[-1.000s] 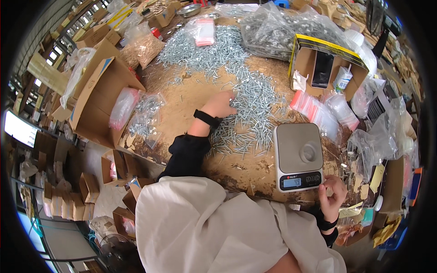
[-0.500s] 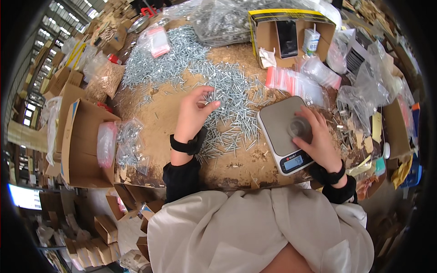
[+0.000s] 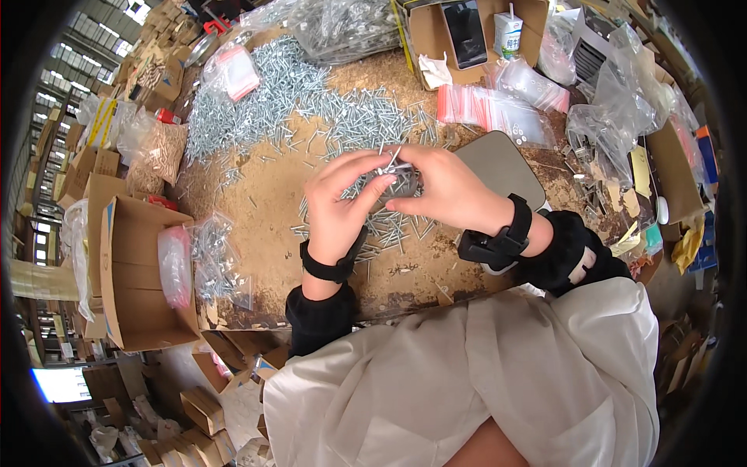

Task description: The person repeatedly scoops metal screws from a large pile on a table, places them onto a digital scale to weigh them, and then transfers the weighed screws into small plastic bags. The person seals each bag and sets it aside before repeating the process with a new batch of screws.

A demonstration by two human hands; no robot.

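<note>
My right hand (image 3: 447, 187) is closed around a small clear cup (image 3: 403, 184), held above the pile of silver screws (image 3: 362, 117) on the worktable. At the rim of the cup, my left hand (image 3: 340, 194) pinches a few screws (image 3: 391, 161), with its thumb and fingers against the cup's near left side. How many screws are inside the cup is hidden by my fingers. Just right of the cup stands a digital scale (image 3: 506, 165) with a bare grey plate; my right forearm covers its display.
A large mound of screws (image 3: 257, 93) lies at the far left, with a bag on it. Red-edged zip bags (image 3: 486, 113) lie behind the scale. A cardboard box (image 3: 424, 39) holding a phone (image 3: 464, 35) and a drink carton (image 3: 507, 35) stands beyond. Another open box (image 3: 144, 272) is at left.
My right hand has lifted the cup off the scale and brought it left. My left hand has come up from the pile with screws and met the cup. The view has shifted slightly.
</note>
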